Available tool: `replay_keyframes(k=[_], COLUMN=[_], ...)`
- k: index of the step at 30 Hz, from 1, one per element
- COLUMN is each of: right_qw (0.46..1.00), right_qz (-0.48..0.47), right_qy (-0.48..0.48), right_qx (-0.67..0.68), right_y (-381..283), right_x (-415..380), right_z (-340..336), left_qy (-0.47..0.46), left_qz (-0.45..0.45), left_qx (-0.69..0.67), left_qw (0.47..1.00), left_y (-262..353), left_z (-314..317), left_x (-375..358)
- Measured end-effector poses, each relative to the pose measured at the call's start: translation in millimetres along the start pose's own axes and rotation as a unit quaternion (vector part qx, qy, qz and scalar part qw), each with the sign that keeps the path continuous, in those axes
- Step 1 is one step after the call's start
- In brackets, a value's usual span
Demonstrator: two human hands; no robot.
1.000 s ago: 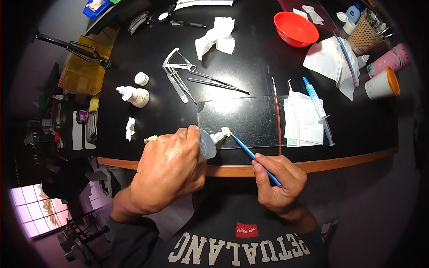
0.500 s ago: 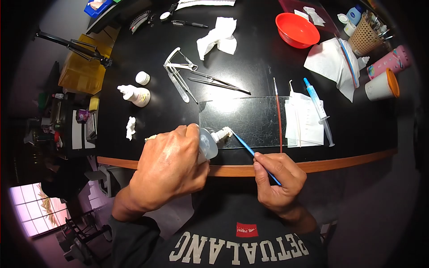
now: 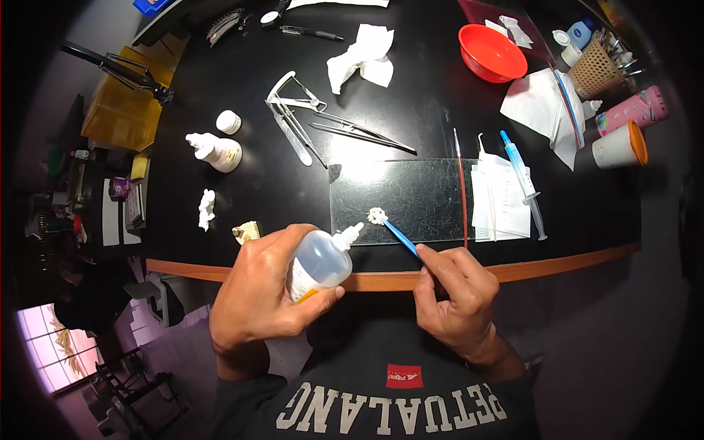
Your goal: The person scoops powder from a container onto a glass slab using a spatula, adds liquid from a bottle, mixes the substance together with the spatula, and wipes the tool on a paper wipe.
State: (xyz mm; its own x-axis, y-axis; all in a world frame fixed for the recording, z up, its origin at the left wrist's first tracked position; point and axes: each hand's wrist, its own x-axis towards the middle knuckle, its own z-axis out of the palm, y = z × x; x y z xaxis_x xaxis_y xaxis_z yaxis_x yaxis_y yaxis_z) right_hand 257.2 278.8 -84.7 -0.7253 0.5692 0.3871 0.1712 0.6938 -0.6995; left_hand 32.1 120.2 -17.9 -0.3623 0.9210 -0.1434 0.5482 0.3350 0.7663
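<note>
My left hand [image 3: 268, 286] is wrapped round a clear squeeze bottle [image 3: 323, 258] with a white nozzle and a part-white, part-orange label. The bottle tilts to the right, its nozzle tip just left of a small, bumpy cream-coloured ring [image 3: 377, 215]. In my right hand [image 3: 458, 297], slim blue tweezers [image 3: 400, 238] are pinched between thumb and fingers, and their tips meet the ring's lower right edge. Ring and tweezer tips overlap a scratched glass slab [image 3: 425, 192] on the black table. Close to my left knuckles lies a cream, ridged block [image 3: 247, 232].
Left of the slab stand a white dropper bottle [image 3: 215, 152] and small jar [image 3: 229, 122]. Beyond it lie a metal caliper [image 3: 290, 121] and steel tweezers [image 3: 367, 134]. A thin red brush [image 3: 460, 183], paper sheets [image 3: 501, 198] and a blue-tipped syringe [image 3: 522, 180] lie rightward. Farther back sits a red bowl [image 3: 493, 55].
My left hand has rolled over and drawn the bottle back to the left, so its nozzle has parted from the ring. The ridged block now shows more. My right hand has barely moved.
</note>
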Motion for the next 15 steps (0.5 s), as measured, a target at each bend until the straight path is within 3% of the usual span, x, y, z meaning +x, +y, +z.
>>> replay_keyframes(k=[15], right_qw=[0.997], right_qz=[-0.045], right_qy=[0.044], right_qx=[-0.05], right_y=[-2], right_x=[-4], right_z=[19], left_qy=[-0.033], left_qz=[0.039], left_qx=[0.034], left_qw=[0.998], left_y=[-6], left_z=[-4], left_x=[9])
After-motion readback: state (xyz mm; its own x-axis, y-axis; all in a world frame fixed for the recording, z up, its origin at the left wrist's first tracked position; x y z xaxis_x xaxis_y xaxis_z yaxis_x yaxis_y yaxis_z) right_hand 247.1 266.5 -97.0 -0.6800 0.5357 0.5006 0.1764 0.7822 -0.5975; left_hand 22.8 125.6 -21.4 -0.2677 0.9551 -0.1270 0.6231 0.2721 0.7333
